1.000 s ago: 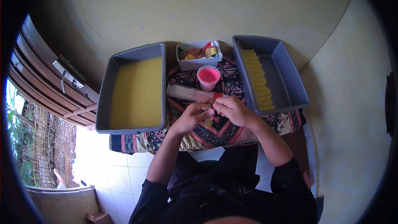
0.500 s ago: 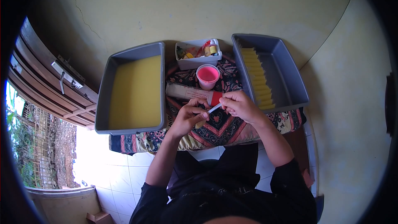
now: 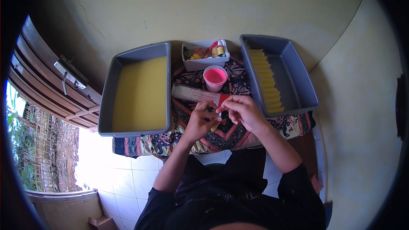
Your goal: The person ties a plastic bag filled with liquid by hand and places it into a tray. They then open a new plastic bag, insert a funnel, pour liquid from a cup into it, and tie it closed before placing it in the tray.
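Over the patterned cloth, my left hand (image 3: pixel 202 121) pinches a thin, pale stick-like piece (image 3: pixel 220 114) between thumb and fingers. A yellowish end (image 3: pixel 214 127) pokes out below that thumb. My right hand (image 3: pixel 241 111) is closed, its fingertips meeting the top of the same piece; whether they grip it is hidden. Just beyond the hands lies a long white packet with a red end (image 3: pixel 191 94). Behind that stands a white cup of pink stuff (image 3: pixel 215 77).
A grey tray (image 3: pixel 105 98) at left holds a flat yellow layer. The right grey tray (image 3: pixel 298 81) has a row of yellow rolled pieces (image 3: pixel 266 79) along its left side. A white box (image 3: pixel 204 63) with small bottles stands at the back. Patterned cloth (image 3: pixel 187 145) covers the table.
My right hand has shifted left, its fingertips now close to my left fingers. The pale piece has turned steeper, and less of it shows between the hands.
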{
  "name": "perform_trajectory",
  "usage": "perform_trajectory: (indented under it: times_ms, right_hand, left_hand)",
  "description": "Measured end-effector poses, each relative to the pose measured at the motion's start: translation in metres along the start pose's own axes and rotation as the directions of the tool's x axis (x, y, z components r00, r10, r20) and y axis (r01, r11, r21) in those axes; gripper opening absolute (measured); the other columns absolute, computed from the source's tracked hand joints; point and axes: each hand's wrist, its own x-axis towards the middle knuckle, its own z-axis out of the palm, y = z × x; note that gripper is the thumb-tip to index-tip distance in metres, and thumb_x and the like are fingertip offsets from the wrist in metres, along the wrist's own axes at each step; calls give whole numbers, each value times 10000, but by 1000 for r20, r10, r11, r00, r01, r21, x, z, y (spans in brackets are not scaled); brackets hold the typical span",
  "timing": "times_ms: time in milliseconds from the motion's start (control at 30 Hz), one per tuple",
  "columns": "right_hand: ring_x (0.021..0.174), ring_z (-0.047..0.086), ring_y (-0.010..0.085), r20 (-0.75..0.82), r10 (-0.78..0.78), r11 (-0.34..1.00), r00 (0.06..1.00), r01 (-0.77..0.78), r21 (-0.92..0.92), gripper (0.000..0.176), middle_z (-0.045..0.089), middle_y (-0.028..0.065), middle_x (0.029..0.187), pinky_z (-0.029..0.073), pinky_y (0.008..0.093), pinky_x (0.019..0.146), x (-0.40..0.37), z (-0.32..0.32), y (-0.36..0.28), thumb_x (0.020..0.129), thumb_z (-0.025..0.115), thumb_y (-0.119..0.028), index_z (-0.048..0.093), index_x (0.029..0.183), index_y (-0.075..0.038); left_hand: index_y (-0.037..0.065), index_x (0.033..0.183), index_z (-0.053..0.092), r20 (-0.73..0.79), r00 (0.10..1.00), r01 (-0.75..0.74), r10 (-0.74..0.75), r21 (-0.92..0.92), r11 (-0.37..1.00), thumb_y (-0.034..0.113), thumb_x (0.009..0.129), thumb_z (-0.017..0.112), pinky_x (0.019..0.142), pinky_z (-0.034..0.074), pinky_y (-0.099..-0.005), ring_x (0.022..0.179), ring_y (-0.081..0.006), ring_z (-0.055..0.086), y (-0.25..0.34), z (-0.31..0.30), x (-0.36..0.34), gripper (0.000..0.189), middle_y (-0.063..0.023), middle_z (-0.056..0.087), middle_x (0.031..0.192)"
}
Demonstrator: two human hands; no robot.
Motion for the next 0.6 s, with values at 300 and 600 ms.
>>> perform_trajectory:
  times_ms: [300, 600]
  right_hand:
    - [659, 625, 333, 272, -518, 138, 811, 393, -909, 132, 608, 147, 742, 486, 444, 557, -4, 11, 24, 883, 546, -160, 520, 866, -32]
    - [680, 598, 367, 210, -278, 331, 937, 299, -895, 111, 586, 184, 752, 450, 429, 585, -3, -8, 34, 909, 504, -128, 494, 871, -23]
  left_hand:
    - [61, 773, 715, -33, 990, -130, 141, 224, 966, 119, 658, 715, 974, 337, -434, 1080, -286, 500, -7, 10, 7, 129, -69, 579, 1068]
    - [100, 714, 688, -19, 961, -235, 276, 472, 850, 144, 617, 727, 1044, 249, -547, 1150, -274, 479, -2, 12, 0, 114, -37, 578, 1080]
